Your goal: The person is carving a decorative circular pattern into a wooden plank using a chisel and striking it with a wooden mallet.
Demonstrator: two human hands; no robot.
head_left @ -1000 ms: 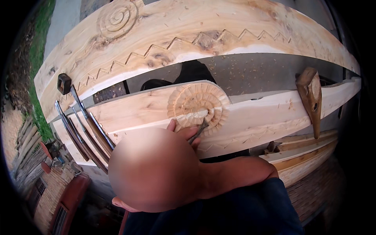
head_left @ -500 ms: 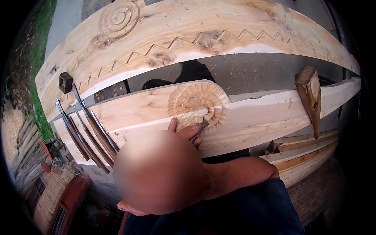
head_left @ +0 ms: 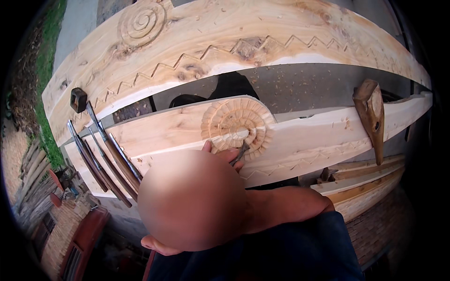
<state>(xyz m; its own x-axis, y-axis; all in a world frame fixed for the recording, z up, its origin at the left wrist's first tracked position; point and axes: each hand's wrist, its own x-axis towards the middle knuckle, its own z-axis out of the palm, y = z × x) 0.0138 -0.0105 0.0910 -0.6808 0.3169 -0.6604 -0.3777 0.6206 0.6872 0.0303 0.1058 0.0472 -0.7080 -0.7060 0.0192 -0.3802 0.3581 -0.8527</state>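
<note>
A gouge-like carving tool (head_left: 240, 153) rests with its metal end at the lower inner part of a carved spiral (head_left: 220, 122), whose rings are cut into small radiating segments. My left hand (head_left: 228, 155) is closed around the tool's shaft, with one finger (head_left: 206, 146) raised apart on the pale wooden board (head_left: 300, 140). A large blurred round patch covers the rest of that hand and the tool's handle. From the right, my right arm (head_left: 286, 206) reaches in under this patch, which hides its hand.
Several wood-handled chisels (head_left: 115, 164) lie side by side at the board's left, near a dark mallet-like head (head_left: 78, 99). A brown wooden adze-shaped piece (head_left: 370, 112) lies across the right end. Beyond is a second curved board (head_left: 281, 28) with zigzag and spiral carving.
The fingers and the tool have shifted slightly to the right at the spiral's lower edge. The blurred patch has also moved a little up and right. Boards and laid-out tools stay put.
</note>
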